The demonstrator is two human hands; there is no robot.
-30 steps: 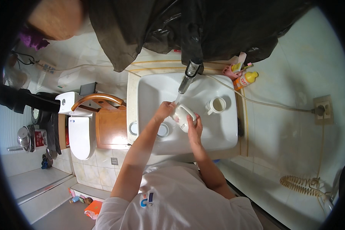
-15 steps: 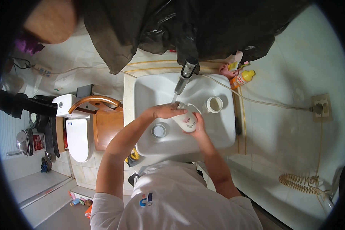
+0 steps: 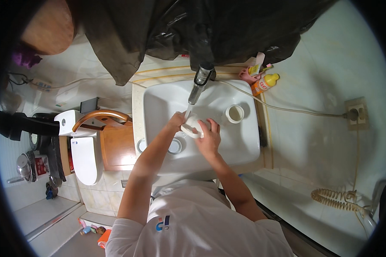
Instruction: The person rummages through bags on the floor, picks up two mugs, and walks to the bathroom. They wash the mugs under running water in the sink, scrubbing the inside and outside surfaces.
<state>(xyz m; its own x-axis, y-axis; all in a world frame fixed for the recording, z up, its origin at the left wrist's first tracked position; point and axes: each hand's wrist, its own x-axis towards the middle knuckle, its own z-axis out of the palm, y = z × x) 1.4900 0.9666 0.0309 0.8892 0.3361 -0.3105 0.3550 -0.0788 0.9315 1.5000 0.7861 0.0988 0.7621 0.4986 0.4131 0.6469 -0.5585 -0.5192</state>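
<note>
A white cup (image 3: pixel 188 128) is tilted under the faucet (image 3: pixel 197 89), low over the sink basin (image 3: pixel 240 147). A stream of water (image 3: pixel 188 112) runs down at the cup, beside my left hand (image 3: pixel 177 121). That hand grips the cup's far left side, with its fingers partly hidden. My right hand (image 3: pixel 209 139) is wrapped round the right side, fingers curled over it. To the right in the basin stands a white jar (image 3: pixel 234 114), its mouth upward. A round white lid (image 3: pixel 174 146) lies near the basin's left front, partly behind my left forearm.
Another round lid (image 3: pixel 141 145) rests on the counter's left edge. An orange bottle with a yellow cap (image 3: pixel 265 84) and a pink holder (image 3: pixel 247 75) stand behind the sink at right. A white cable (image 3: pixel 287 110) runs to the wall socket (image 3: pixel 357 114). Left are a wooden chair (image 3: pixel 116 145) and a toilet (image 3: pixel 85 158).
The cup has moved left and turned, so its printed side no longer shows. My right hand has shifted left with it. The view has moved slightly, revealing the lid on the counter.
</note>
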